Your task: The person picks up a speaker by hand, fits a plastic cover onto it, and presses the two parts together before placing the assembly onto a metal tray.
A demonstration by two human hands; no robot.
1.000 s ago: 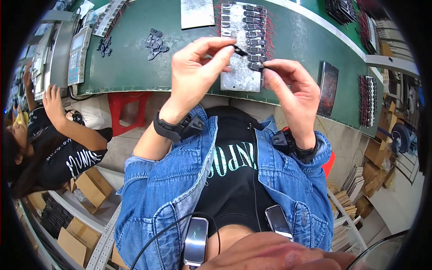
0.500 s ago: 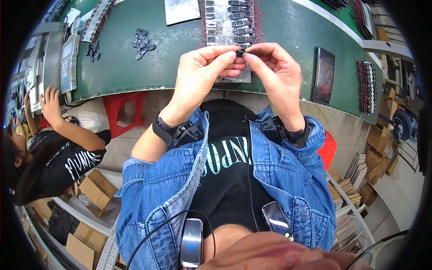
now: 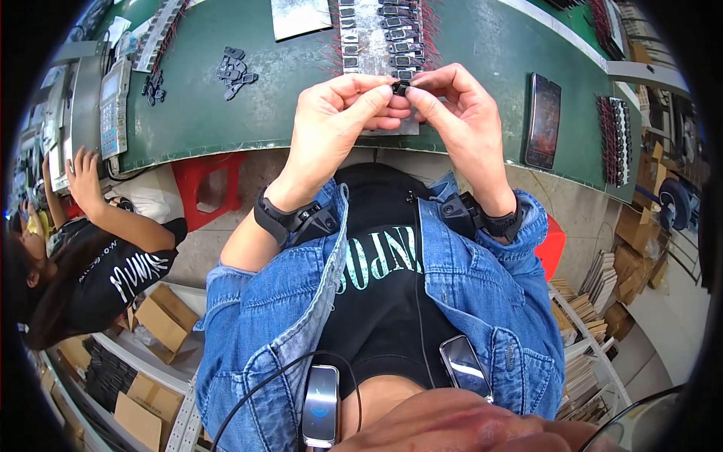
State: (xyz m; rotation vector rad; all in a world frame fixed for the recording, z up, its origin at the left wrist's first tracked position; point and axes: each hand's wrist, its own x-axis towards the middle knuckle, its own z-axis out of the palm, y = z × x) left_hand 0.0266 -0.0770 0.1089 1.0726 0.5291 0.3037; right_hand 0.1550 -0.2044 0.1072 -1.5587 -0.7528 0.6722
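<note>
Between the fingertips of both hands I hold a small black plastic part, over the near end of a metal strip fixture. My left hand pinches it from the left, thumb against forefinger. My right hand grips its other side with thumb and forefinger. The fingers hide much of the part, so its exact kind cannot be made out. Just beyond the hands, rows of small black modules with thin red wires sit along both sides of the fixture.
Loose black parts lie in a pile on the green table, with a smaller pile further left. A white plate is at the back. At right lie a dark phone and another wired strip. A co-worker sits at left.
Both hands keep their pinch on the small black part, which has turned slightly. The view has shifted a little; the rest looks the same.
</note>
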